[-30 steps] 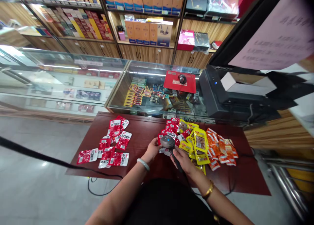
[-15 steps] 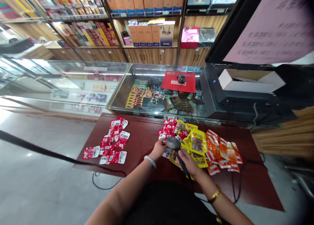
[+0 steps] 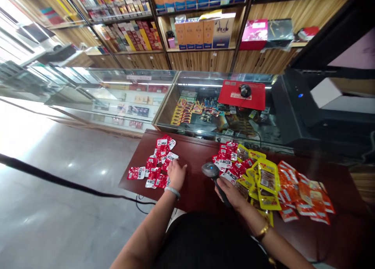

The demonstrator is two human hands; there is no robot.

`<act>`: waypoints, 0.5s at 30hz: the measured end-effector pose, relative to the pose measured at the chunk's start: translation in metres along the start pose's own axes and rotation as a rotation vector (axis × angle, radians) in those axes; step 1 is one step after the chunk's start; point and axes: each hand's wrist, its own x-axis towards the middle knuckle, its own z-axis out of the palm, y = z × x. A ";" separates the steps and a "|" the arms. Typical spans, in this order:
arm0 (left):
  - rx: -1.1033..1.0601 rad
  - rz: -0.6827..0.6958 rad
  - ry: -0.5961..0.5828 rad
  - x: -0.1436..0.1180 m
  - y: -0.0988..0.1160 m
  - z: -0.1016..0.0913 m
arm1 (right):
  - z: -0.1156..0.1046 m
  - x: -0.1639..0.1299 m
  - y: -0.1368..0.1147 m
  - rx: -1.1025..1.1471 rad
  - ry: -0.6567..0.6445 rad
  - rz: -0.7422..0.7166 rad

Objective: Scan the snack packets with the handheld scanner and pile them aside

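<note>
My right hand (image 3: 230,191) is wrapped round the handle of a dark barcode scanner (image 3: 210,169), whose head points left and shows a small blue light. Over at the left group of red-and-white snack packets (image 3: 152,163), my left hand (image 3: 177,174) reaches in with its thumb spread away from the fingers. Its fingertips are at the right edge of that group and partly cover a packet. Right of the scanner lies a second pile of red packets (image 3: 227,153). Yellow-edged packets (image 3: 268,179) and orange packets (image 3: 304,192) lie farther right.
All the packets lie on a dark red-brown table (image 3: 199,144). Behind it stands a glass display counter (image 3: 164,104) with a red mat (image 3: 228,95) and a mouse (image 3: 245,90) on top. A black monitor (image 3: 304,65) rises at the right. A dark cable (image 3: 73,183) crosses the left side.
My left hand has moved left, from beside the scanner head to the left group of red packets, and its thumb has spread. The right hand keeps the scanner. The view has turned leftward.
</note>
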 end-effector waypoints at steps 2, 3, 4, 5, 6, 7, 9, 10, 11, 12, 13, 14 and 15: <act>0.164 -0.087 0.034 0.015 -0.023 -0.016 | 0.020 0.011 0.000 -0.021 -0.043 -0.007; 0.218 -0.108 0.022 0.022 -0.033 -0.022 | 0.029 0.016 -0.001 -0.034 -0.060 -0.006; 0.258 -0.116 0.001 0.028 -0.042 -0.026 | 0.036 0.020 -0.003 -0.048 -0.072 0.000; 0.289 -0.113 -0.023 0.034 -0.050 -0.029 | 0.043 0.023 -0.005 -0.060 -0.080 0.009; 0.315 -0.105 -0.045 0.039 -0.057 -0.032 | 0.049 0.026 -0.007 -0.069 -0.084 0.021; 0.331 -0.090 -0.076 0.043 -0.062 -0.033 | 0.053 0.028 -0.009 -0.073 -0.083 0.029; 0.321 -0.060 -0.175 0.051 -0.070 -0.035 | 0.059 0.030 -0.011 -0.071 -0.073 0.036; 0.291 -0.047 -0.232 0.054 -0.071 -0.035 | 0.060 0.030 -0.012 -0.065 -0.065 0.035; 0.248 -0.032 -0.285 0.056 -0.071 -0.035 | 0.060 0.030 -0.012 -0.059 -0.054 0.032; 0.195 -0.015 -0.324 0.059 -0.070 -0.033 | 0.060 0.030 -0.011 -0.050 -0.040 0.029; 0.137 0.004 -0.346 0.061 -0.067 -0.031 | 0.059 0.029 -0.011 -0.040 -0.025 0.028; 0.076 0.027 -0.353 0.062 -0.062 -0.027 | 0.058 0.027 -0.010 -0.031 -0.011 0.030; 0.014 0.054 -0.355 0.064 -0.056 -0.023 | 0.056 0.025 -0.009 -0.022 0.004 0.031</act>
